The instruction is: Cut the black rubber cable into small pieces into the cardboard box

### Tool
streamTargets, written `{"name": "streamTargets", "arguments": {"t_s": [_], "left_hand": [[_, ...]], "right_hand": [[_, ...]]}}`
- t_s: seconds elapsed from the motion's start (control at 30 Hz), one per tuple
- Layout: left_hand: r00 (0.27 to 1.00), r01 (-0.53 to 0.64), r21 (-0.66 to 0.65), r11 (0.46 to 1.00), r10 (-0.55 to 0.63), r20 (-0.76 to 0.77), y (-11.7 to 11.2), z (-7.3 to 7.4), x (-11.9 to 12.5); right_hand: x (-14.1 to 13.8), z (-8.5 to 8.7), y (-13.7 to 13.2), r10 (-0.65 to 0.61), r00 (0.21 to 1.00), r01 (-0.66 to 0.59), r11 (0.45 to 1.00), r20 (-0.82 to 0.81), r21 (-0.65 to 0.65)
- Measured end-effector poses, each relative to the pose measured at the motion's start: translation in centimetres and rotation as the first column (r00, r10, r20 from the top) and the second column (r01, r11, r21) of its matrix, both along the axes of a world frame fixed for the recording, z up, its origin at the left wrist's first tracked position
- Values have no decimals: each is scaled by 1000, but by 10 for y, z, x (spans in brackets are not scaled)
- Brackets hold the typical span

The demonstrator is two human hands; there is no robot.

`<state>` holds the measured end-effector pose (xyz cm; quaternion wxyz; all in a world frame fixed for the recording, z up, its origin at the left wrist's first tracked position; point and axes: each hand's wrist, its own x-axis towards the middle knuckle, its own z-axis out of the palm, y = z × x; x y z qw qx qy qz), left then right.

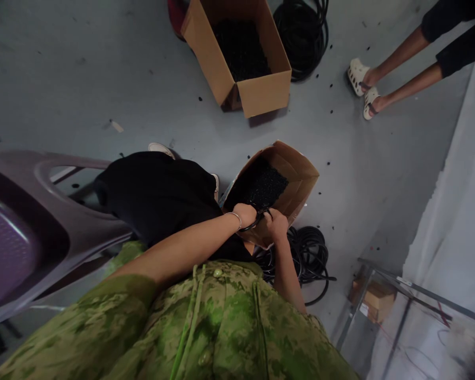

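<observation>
My left hand [245, 214], with a thin bracelet at the wrist, is closed in a fist over the near part of an open cardboard box [298, 169]. Just right of it, my right hand [277, 224] is closed too, its thumb and forefinger pinched together. A length of black cable [251, 225] curves under and between both hands; its ends are hidden, and whether a tool is also held I cannot make out. Below the hands, many small black pieces [267, 182] fill the bottom of the box. Coiled black cable [311, 248] lies on the floor beside my right forearm.
A larger cardboard box [266, 95] of black pieces stands ahead, beside another black coil [304, 37]. Small black bits dot the grey floor. A purple-grey chair [43, 211] is at left. Another person's feet in white clogs [358, 76] are upper right; a metal frame [404, 290] stands lower right.
</observation>
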<state>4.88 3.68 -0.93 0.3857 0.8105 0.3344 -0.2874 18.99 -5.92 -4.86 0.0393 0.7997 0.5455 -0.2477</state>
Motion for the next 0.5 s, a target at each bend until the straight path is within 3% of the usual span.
{"name": "streamTargets", "arguments": {"t_s": [0.33,0.5], "left_hand": [[998,-24,25,999,23,53,-1,-4,1],[996,26,40,999,-30,84,-1,-4,0]], "right_hand": [[-13,12,3,64,992,-61,998,108,-34],[-13,14,3,105,981,-93,993,165,-79]]}}
